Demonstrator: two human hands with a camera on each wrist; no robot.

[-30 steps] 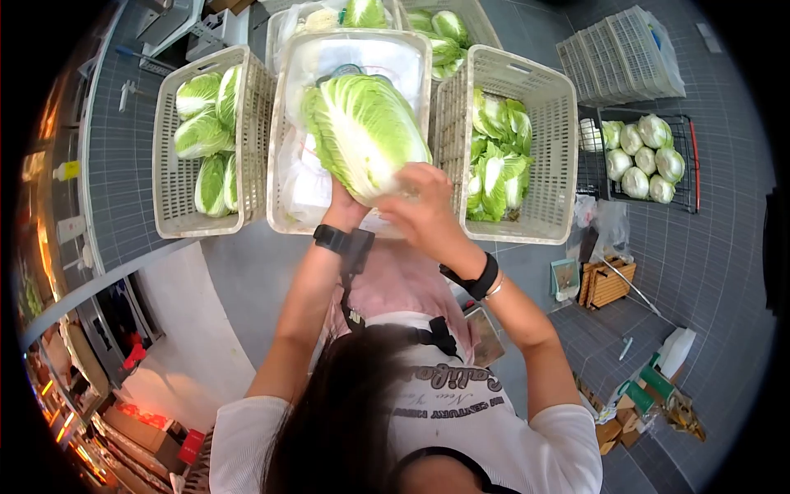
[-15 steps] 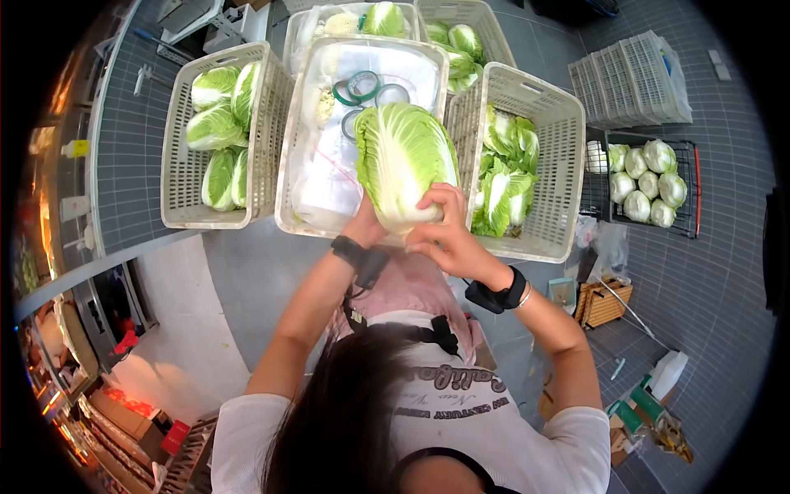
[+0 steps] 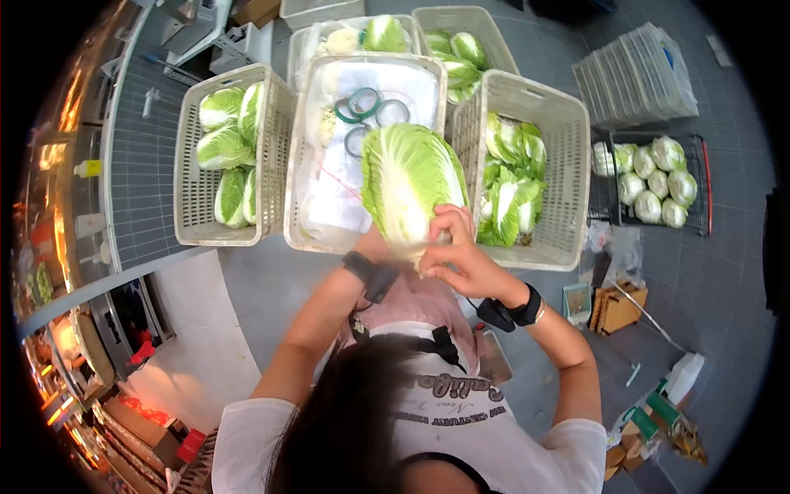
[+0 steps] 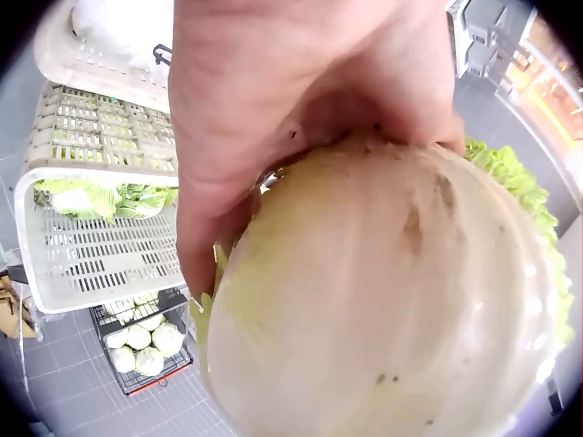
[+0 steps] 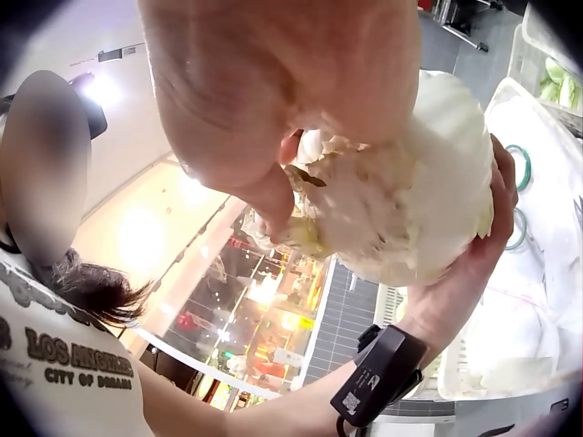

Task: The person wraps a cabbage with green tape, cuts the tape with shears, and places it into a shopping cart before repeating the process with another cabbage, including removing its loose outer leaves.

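A napa cabbage is held over the near right part of the middle crate, leafy top pointing away and pale base toward the body. The left hand supports it from below; in the right wrist view its fingers curl round the cabbage's side. At the base, the right hand has bent fingers and thumb against the outer leaves. Seen from the right wrist, a browned, ragged cut end lies beside that thumb. Brown marks and dark specks show on the white outer leaf in the left wrist view.
Tape rolls lie on white plastic in the middle crate. The left crate holds several cabbages; loose leaves fill part of the right crate. Beyond are more crates. A black basket of cabbages and stacked crates stand right.
The cabbage has shifted right and nearer the body, uncovering the tape rolls, and points more straight away now. The right hand's fingers have moved round its base.
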